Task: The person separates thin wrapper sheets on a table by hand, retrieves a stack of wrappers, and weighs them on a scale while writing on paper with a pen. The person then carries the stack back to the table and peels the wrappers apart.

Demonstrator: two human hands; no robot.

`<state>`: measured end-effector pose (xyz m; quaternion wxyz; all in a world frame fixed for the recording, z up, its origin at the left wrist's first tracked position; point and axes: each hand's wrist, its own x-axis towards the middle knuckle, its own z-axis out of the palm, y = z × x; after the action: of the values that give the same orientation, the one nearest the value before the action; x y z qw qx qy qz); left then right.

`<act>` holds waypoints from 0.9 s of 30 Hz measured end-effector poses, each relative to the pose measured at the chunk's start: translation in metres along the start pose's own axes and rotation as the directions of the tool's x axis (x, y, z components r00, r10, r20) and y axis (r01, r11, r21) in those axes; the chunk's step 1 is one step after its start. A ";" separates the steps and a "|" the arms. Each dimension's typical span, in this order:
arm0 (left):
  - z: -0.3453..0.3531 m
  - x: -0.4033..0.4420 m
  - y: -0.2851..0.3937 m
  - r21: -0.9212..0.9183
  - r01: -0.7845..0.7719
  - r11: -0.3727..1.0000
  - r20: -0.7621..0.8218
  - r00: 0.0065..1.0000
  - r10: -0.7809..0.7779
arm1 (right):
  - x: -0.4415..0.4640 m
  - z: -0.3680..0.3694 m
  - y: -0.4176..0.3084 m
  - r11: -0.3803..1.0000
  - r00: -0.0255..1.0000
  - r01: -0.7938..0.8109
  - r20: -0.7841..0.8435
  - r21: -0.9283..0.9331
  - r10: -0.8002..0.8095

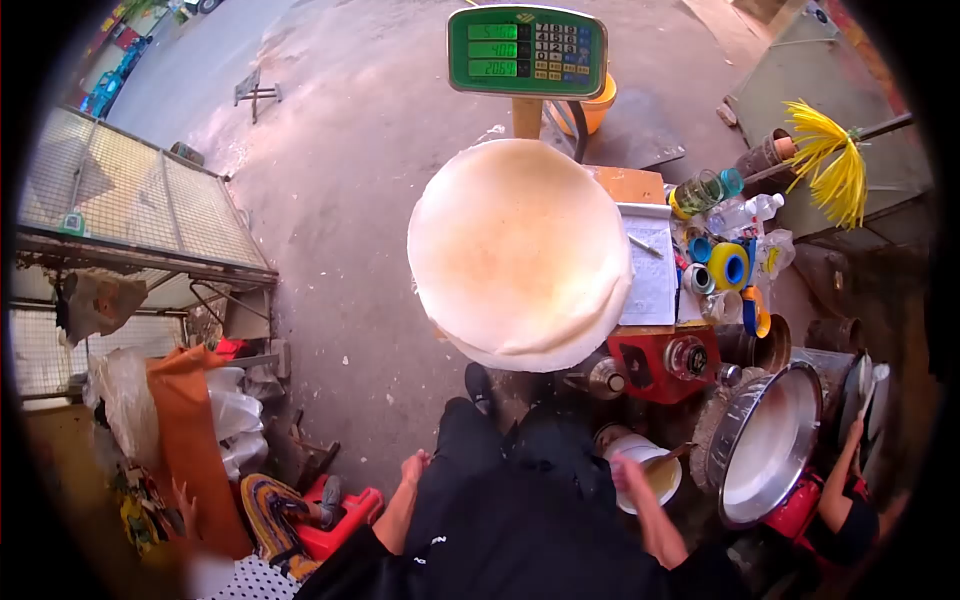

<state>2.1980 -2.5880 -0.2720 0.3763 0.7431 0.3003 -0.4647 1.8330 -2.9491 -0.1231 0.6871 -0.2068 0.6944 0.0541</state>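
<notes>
Below the pale round stack (518,245), the left hand (414,468) is held beside the dark trousers (470,435), fingers curled in; whether anything is gripped cannot be told. And over to the stack's lower right, the right hand (628,475) is blurred, its finger spread impossible to tell, with part of the white bucket (628,443) covered by it. The stack itself is seen in front of the scale post (526,118), whatever lies underneath being completely hidden! Right of the stack, the notebook (650,285) is partly overlapped, its writing unreadable. Beyond the stack, the green display (527,50) is lit, its digits hard to make out; behind, the orange bucket (596,108) is partly blocked.
</notes>
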 end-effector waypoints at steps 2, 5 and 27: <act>-0.002 -0.027 0.057 -0.023 0.042 0.999 0.064 0.997 -0.041 | -0.055 0.045 0.028 0.997 0.998 0.057 0.019 0.056 -0.058; 0.003 -0.033 0.138 -0.096 0.007 0.995 0.128 0.992 0.006 | -0.125 0.091 0.025 0.960 0.970 0.240 -0.007 0.147 -0.241; 0.055 -0.124 0.049 0.672 -0.269 0.690 0.214 0.962 0.166 | 0.134 0.083 -0.398 -0.346 -0.029 0.373 0.361 -0.861 -0.932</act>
<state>2.1632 -2.6729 -0.1599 0.1414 0.8265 -0.0133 -0.5448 2.0581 -3.3098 -0.1747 0.0769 -0.9113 0.3778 -0.1443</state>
